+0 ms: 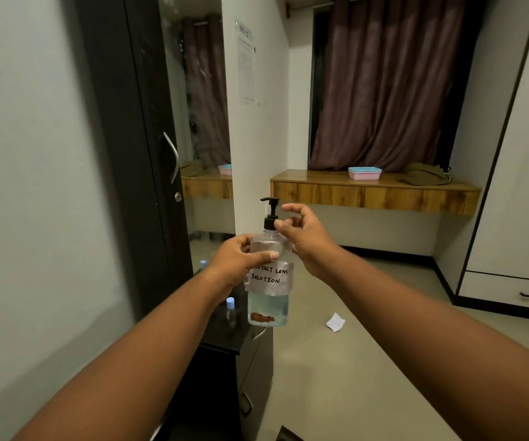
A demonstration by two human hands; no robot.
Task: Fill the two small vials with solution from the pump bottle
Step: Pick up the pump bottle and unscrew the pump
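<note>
I hold a clear pump bottle (268, 300) up in the air, labelled "contact lens solution", with pale liquid in its lower part and a black pump head on top. My left hand (241, 259) is wrapped around the bottle's upper body. My right hand (304, 237) is at the black pump collar, thumb and fingers touching its right side, other fingers spread. One small clear vial with a light blue cap (230, 313) stands on the dark cabinet top below the bottle. A second blue cap (203, 264) shows farther back, left of my left wrist.
The low dark cabinet (225, 342) with drawers stands against the left wall beside a tall black wardrobe door (136, 154). A crumpled white paper (335, 322) lies on the floor. A wooden shelf (374, 192) at the back carries a pink and blue box (365, 173).
</note>
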